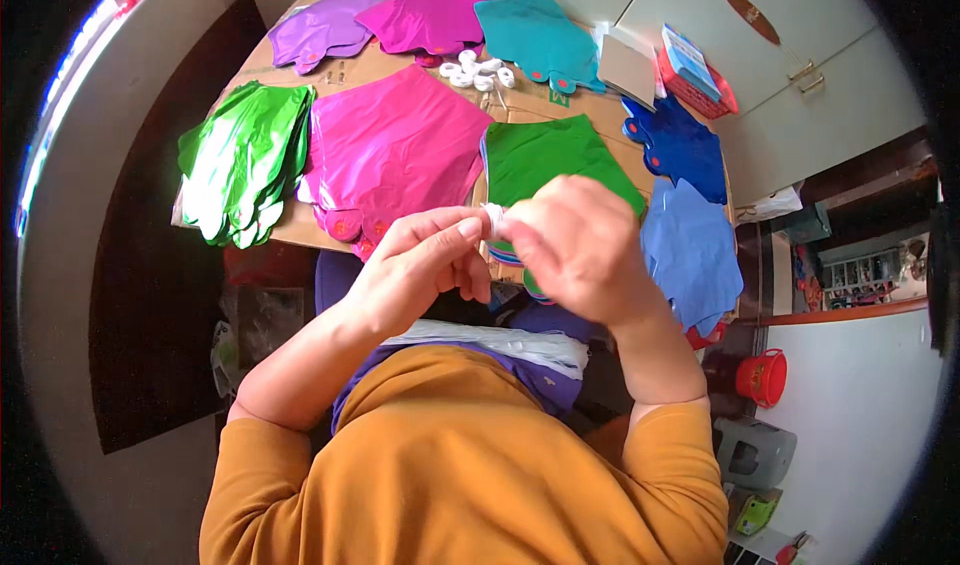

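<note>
Before green sheets (pixel 550 152) | left hand (pixel 408 268) pinching white string (pixel 494 219) | right hand (pixel 578 247) raised, curled, hold unclear

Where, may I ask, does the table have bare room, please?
Bare brown cardboard shows between lilac foil sheets and large pink foil sheets, and in a narrow strip between teal foil sheets and matte green foil sheets. It is crowded at right around navy foil sheets and pale-blue foil sheets, and in front where left hand and right hand meet.
</note>
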### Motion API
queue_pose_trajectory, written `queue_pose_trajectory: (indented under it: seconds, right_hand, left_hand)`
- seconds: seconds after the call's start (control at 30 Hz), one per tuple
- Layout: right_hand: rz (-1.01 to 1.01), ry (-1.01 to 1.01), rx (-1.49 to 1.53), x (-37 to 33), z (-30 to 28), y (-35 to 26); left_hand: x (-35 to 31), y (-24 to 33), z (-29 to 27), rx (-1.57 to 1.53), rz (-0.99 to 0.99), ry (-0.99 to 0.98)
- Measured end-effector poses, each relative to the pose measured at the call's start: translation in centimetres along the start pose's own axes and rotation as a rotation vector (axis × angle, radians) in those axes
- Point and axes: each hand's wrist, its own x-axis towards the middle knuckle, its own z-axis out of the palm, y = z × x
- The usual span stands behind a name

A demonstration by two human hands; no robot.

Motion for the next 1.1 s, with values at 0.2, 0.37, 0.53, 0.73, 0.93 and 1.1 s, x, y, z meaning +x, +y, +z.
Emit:
queue_pose_trajectory:
  seconds: [0.2, 0.37, 0.53, 0.73, 0.93, 1.1]
  right_hand:
    - [0.166, -0.197, 0.621, 0.1, -0.5, 0.9]
    - [0.442, -0.234, 1.111, -2.3, 2.2, 0.4]
    - [0.454, -0.098, 1.326, -3.4, 4.2, -0.4]
    - [0.239, -0.032, 0.659, -2.3, 4.3, -0.8]
    - [0.214, -0.026, 0.532, -0.6, 4.0, 0.3]
    - [0.299, -0.162, 0.529, 1.3, 2.3, 1.2]
  left_hand:
    - [-0.9, 1.2, -0.1, 0.35, 0.002, -0.053]
    - [-1.3, 1.6, -0.6, 0.462, 0.009, -0.053]
    - [-0.8, 1.6, -0.3, 0.465, 0.002, 0.006]
    - [0.9, -1.0, -0.5, 0.329, 0.116, 0.264]
    - [2.7, -1.8, 0.2, -0.069, 0.123, 0.479]
    - [3.3, -1.3, -0.9, -0.065, 0.11, 0.371]
